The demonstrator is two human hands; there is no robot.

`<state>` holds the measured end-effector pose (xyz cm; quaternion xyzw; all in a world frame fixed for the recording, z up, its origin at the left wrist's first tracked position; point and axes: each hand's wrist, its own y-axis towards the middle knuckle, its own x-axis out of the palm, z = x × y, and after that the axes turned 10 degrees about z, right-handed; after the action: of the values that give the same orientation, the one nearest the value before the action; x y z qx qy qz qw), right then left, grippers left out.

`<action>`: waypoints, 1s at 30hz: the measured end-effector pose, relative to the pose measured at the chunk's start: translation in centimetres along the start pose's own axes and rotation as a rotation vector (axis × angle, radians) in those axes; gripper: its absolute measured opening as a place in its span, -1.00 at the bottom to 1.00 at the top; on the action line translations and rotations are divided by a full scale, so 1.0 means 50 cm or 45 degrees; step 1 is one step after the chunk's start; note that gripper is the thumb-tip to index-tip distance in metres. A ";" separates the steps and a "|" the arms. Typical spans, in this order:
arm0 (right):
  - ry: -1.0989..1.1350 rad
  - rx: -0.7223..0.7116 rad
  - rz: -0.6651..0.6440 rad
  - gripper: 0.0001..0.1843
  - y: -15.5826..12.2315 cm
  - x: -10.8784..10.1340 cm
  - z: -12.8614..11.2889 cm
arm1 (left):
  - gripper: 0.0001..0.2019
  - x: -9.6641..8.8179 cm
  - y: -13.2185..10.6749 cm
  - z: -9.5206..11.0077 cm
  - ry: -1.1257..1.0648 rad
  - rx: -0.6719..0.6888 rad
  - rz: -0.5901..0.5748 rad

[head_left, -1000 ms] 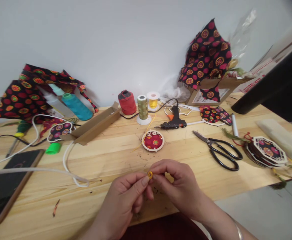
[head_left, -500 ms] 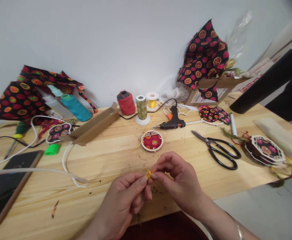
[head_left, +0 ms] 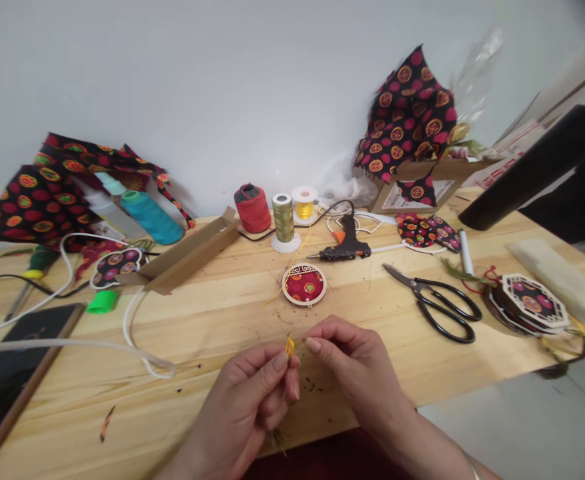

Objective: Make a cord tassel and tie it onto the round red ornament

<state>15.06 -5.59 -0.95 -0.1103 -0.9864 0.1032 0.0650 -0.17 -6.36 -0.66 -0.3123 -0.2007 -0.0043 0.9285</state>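
My left hand [head_left: 259, 387] pinches a small looped yellow cord [head_left: 289, 347] between thumb and forefinger above the table's front edge. Just to its right, my right hand [head_left: 352, 367] has thumb and fingertips pressed together; whatever lies in that pinch is too small to make out. Beyond both hands rests a round pendant [head_left: 304, 285] with a pale wooden frame and red patterned fabric. A loose yellow thread [head_left: 299, 250] runs past its left side, up towards the yellow spool [head_left: 303, 202].
Right of the pendant lie a black glue gun [head_left: 345, 248] and black-handled scissors [head_left: 437, 300]. A stack of framed fabric pieces [head_left: 529, 303] sits far right. Red [head_left: 253, 208] and olive [head_left: 283, 219] thread spools stand behind. Leftward are a cardboard tray [head_left: 192, 257], white cable and phone [head_left: 22, 373].
My right hand has drawn away from the cord, opening a gap between the hands. The left hand still pinches the yellow cord, whose loop now shows more upright.
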 end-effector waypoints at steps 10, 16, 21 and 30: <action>0.229 0.290 -0.193 -0.80 0.001 0.014 -0.005 | -0.74 -0.002 -0.003 -0.002 0.027 -0.043 -0.028; 0.304 0.292 -0.222 -0.81 0.001 0.016 -0.001 | -0.76 -0.003 -0.003 -0.002 0.029 -0.035 -0.057; 0.251 0.236 -0.265 -0.79 -0.002 0.015 -0.001 | -0.75 -0.007 -0.003 -0.007 0.030 -0.037 -0.060; -0.140 -0.188 -0.117 -0.89 0.001 0.006 0.010 | -0.75 -0.007 -0.002 -0.008 0.054 -0.057 -0.024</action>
<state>14.71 -5.57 -1.42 -0.0635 -0.9974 0.0332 0.0071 -0.35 -6.70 -1.03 -0.3308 -0.1838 -0.0241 0.9253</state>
